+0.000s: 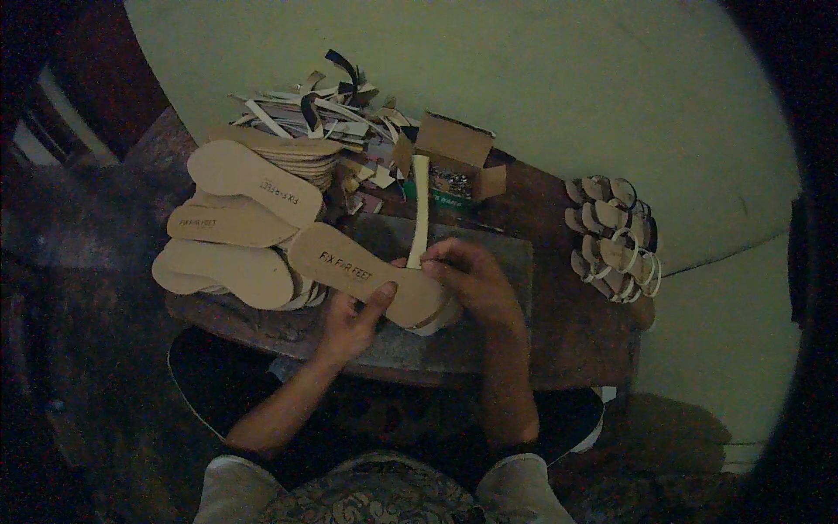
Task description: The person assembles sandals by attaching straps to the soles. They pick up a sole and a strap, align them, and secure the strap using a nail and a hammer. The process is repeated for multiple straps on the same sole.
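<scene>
A tan shoe insole [349, 259] with dark print lies aslant in front of me, above a grey board [489, 253]. My left hand [356, 319] grips its near edge, thumb on top and fingers beneath. A pale cream strap [421, 205] stands up from the insole's far edge. My right hand [471, 279] pinches the strap's lower end against that edge. Beneath the insole's right end shows another pale layer [441, 319], partly hidden by the insole and my right hand.
Several stacked insoles [229, 272] lie on the left of the wooden table [572, 341]. Behind them is a heap of strap scraps [323, 113]. An opened cardboard box [454, 140] holds small shiny pieces. Several strapped sandals [615, 236] are stacked at the right edge, near the pale wall.
</scene>
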`<state>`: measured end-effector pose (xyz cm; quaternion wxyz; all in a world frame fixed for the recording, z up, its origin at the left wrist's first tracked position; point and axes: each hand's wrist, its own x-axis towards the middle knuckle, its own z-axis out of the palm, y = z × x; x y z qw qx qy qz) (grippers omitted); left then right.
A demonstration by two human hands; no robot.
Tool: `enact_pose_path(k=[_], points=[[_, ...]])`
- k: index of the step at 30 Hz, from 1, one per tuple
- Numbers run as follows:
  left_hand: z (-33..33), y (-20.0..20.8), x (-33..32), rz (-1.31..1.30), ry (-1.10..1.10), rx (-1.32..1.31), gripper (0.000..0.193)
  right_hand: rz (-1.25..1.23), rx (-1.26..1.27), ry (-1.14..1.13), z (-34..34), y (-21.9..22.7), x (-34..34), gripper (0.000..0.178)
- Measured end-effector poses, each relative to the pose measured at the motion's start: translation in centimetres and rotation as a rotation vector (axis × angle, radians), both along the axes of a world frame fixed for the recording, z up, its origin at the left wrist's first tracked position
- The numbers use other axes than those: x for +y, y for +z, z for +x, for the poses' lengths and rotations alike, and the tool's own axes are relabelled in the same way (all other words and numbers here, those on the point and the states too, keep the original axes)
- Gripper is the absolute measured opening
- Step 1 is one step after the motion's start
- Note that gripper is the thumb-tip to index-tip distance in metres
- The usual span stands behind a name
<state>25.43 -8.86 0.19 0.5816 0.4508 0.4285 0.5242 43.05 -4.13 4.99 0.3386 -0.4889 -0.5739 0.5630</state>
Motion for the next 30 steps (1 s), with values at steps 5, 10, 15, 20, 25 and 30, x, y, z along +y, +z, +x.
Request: enact_pose_path(k=[5, 10, 15, 20, 25, 30], points=[[-0.1, -0.8, 0.2, 0.021, -0.003, -0.014, 0.032, -0.012, 0.03, -0.031, 0.3, -0.1, -0.5, 0.012], [-0.2, -0.6, 0.1, 0.063, 0.009, 0.034, 0.031, -0.029, -0.015, 0.003, 0.2, 0.5, -0.6, 0.012], [-0.4, -1.1, 0.2, 0.045, -0.025, 0.052, 0.033, 0.031, 0.006, 0.091, 0.7, -0.2, -0.7, 0.012], [-0.1, 0.2, -0.1, -0.022, -0.014, -0.005, 0.03, 0.006, 0.011, 0.123, 0.5, 0.3, -1.1, 0.012], [-0.2, -0.6, 0.0, 0.023, -0.006, 0.012, 0.031, 0.019, -0.037, 0.114, 0.4, -0.2, -1.2, 0.013], [-0.1, -0.2, 0.0, 0.023, 0.005, 0.003, 0.029, -0.049, -0.061, 0.08, 0.1, 0.3, -1.4, 0.017]])
